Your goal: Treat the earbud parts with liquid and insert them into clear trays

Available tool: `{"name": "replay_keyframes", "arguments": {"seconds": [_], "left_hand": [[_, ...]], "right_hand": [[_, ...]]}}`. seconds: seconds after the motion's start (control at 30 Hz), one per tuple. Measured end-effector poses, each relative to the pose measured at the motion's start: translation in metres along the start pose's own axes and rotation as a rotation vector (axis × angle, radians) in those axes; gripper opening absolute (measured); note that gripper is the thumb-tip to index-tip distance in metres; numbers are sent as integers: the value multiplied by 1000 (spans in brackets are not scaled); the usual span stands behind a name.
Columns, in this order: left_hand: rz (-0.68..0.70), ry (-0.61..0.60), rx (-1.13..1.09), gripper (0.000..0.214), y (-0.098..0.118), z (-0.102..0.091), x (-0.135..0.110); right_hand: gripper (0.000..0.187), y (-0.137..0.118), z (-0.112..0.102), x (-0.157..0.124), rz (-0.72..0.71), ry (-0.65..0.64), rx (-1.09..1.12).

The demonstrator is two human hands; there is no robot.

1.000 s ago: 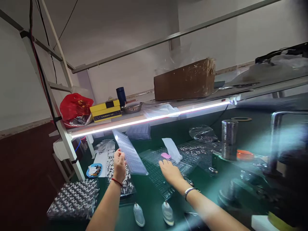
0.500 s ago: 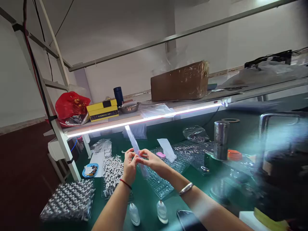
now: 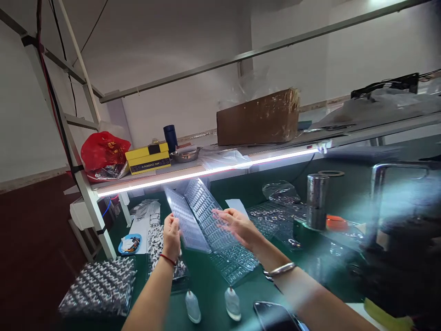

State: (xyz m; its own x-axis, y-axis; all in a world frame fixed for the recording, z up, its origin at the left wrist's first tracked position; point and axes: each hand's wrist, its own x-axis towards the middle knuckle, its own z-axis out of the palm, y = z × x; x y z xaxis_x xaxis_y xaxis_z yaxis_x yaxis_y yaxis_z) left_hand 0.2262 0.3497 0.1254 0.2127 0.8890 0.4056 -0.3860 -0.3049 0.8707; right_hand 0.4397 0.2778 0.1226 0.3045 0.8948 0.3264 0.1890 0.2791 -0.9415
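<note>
Nearest on the green tabletop (image 3: 210, 301) sit two small translucent plastic bottles (image 3: 233, 304). Beyond them, the left hand (image 3: 171, 236) grips a clear gridded plastic tray (image 3: 188, 220) by its edge; the right hand (image 3: 239, 225), fingers spread at a second clear moulded sheet (image 3: 206, 209), is too blurred to tell whether it grips.

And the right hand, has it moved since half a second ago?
Yes. Against the cardboard box on the shelf, the right hand has shifted rightward, away from the left hand.
</note>
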Motion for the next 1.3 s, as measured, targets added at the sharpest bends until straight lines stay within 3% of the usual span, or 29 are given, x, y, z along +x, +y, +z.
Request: {"name": "replay_keyframes", "arguments": {"seconds": [0.13,0.37,0.5,0.7,0.93,1.3], "left_hand": [[-42,-12,-43,26,12,-12,2],[-71,-45,-76,25,10,-3,-9],[-82,-62,-85,21,-1,8,-12],[-126,-115,-168,22,-16,35,-16],[-181,-173,-221,31,-13,40,-22],[-174,-213,-209,23,-10,38,-27]], "right_hand": [[32,15,-19,15,-8,160,-236],[34,50,-16,8,67,111,-402],[33,37,8,5,48,12,-297],[34,-5,56,-9,-7,-264,27],[35,-12,47,-26,-71,-340,291],[32,-4,41,-28,-78,-364,281]]}}
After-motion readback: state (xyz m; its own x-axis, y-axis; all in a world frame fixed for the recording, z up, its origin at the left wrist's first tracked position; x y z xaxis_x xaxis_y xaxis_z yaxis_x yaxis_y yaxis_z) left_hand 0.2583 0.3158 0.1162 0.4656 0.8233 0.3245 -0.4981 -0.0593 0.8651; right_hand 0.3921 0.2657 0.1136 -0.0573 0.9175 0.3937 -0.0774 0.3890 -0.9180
